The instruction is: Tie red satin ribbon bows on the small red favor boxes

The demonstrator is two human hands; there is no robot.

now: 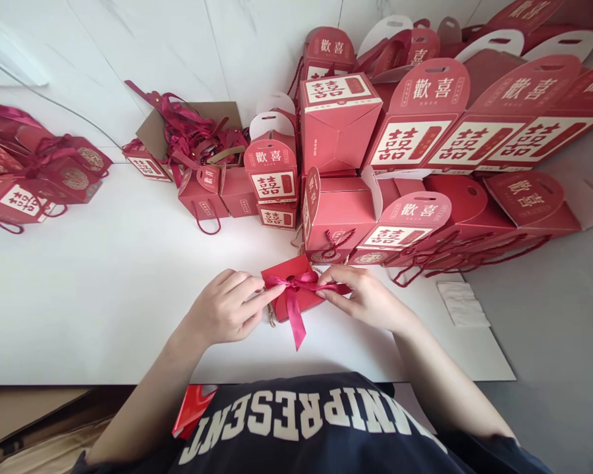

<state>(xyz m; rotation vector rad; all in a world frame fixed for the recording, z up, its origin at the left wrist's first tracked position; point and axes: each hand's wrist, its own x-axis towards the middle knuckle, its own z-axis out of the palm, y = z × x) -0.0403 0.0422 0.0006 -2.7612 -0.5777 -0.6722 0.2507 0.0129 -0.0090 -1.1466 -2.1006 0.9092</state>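
A small red gift box (pixel 282 309) sits on the white table in front of me, with twisted cord handles at its sides. A magenta satin ribbon (pixel 295 321) is tied in a bow on its top, and one tail hangs down over the near side. My left hand (pixel 230 306) is at the box's left edge, fingers curled on the left loop, index finger stretched to the knot. From the right, my right hand (pixel 368 296) pinches the ribbon's right side between thumb and fingers. The left thumb is mostly hidden.
Stacked red gift boxes (pixel 400 141) with gold and white lettering fill the table's back right. An open carton (pixel 222 112) of loose magenta ribbons stands behind. Ribboned boxes (pixel 74 168) sit at far left. White tissues (pixel 462 304) lie near the table's right edge.
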